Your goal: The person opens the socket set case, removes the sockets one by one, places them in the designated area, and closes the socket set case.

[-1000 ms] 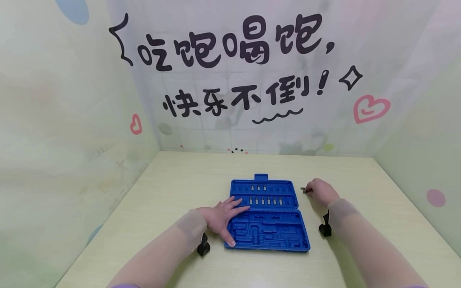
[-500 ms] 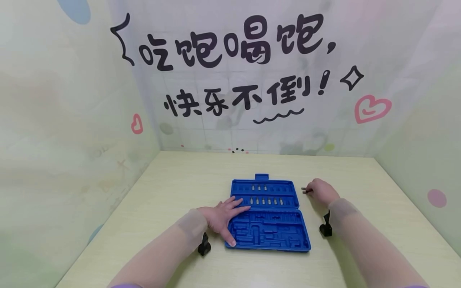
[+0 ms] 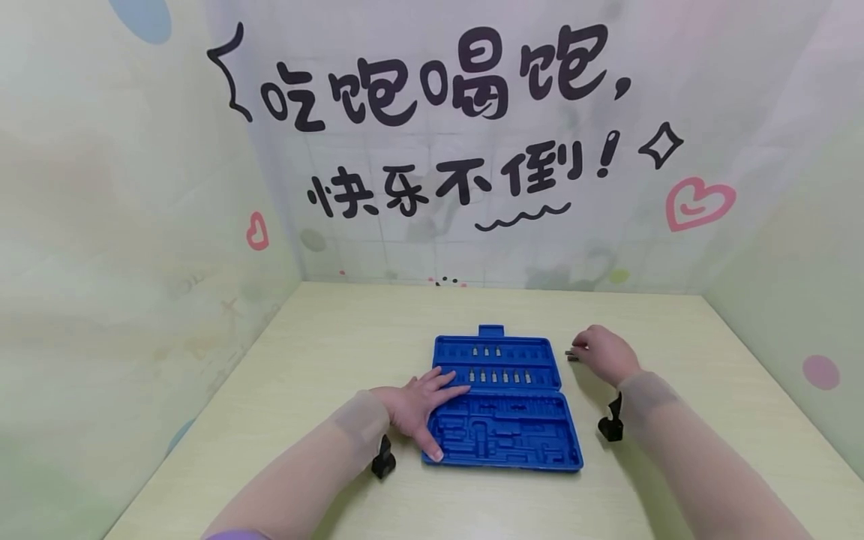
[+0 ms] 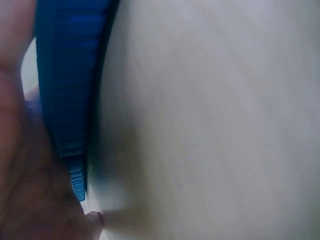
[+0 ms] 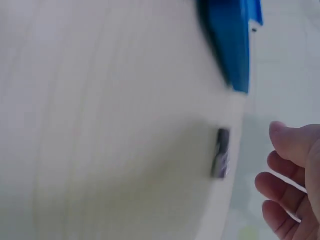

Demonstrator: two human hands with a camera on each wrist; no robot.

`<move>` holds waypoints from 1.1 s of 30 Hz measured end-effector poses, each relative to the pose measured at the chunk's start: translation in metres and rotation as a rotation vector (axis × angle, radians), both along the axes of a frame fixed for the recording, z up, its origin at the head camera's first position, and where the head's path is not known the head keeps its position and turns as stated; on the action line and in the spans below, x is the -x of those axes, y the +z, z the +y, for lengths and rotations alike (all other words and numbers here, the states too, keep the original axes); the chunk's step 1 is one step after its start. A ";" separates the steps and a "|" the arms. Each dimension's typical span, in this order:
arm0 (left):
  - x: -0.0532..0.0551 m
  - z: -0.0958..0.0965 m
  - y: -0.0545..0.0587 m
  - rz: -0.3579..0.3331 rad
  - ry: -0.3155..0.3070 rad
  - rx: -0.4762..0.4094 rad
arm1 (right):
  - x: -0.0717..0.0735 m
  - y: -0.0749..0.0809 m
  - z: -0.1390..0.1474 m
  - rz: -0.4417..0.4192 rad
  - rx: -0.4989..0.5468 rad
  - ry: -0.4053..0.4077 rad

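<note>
In the head view a blue plastic bit case (image 3: pixel 570 431) lies unfolded on the table, its far half bearing two rows of small silvery screwdriver bits (image 3: pixel 499 376). My left hand (image 3: pixel 415 409) rests on the case's left edge, fingers spread over the far half and thumb on the near one. Off the case's right side, my right hand (image 3: pixel 604 356) hovers with loosely curled fingers. Below its fingertips small dark and silvery bits (image 5: pixel 220 153) lie on the table. Between thumb and fingers nothing shows in the right wrist view.
The near half of the case has moulded recesses (image 3: pixel 486 439). A latch tab (image 3: pixel 490 330) sticks out at its far edge. The pale wooden table (image 3: pixel 358 330) ends at a printed backdrop (image 3: pixel 405 255), with side walls left and right.
My right hand has lifted slightly off the small bits, which stay on the table beside the case. The left hand and the case keep their places.
</note>
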State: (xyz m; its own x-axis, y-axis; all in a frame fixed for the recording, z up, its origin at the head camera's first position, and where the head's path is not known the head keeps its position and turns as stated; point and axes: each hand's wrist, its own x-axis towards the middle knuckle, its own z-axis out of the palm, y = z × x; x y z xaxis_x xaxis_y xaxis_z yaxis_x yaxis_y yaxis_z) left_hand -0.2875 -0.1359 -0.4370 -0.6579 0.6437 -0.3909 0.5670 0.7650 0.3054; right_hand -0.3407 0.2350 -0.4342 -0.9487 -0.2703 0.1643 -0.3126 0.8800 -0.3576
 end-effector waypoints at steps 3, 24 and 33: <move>0.000 0.000 0.000 0.005 -0.001 0.001 | -0.004 0.009 -0.020 -0.039 0.079 -0.034; 0.002 -0.001 -0.003 0.012 -0.021 0.013 | 0.002 -0.013 -0.136 -0.296 0.197 -0.331; 0.000 0.000 0.000 0.017 -0.013 0.016 | 0.009 -0.004 -0.140 -0.459 0.307 -0.392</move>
State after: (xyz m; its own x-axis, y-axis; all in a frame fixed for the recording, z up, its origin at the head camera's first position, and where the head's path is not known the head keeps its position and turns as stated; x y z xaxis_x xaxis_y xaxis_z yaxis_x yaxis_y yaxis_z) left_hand -0.2879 -0.1358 -0.4374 -0.6563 0.6458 -0.3902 0.5816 0.7624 0.2836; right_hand -0.3494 0.0945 -0.4379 -0.9590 0.1030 -0.2639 0.2523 0.7343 -0.6302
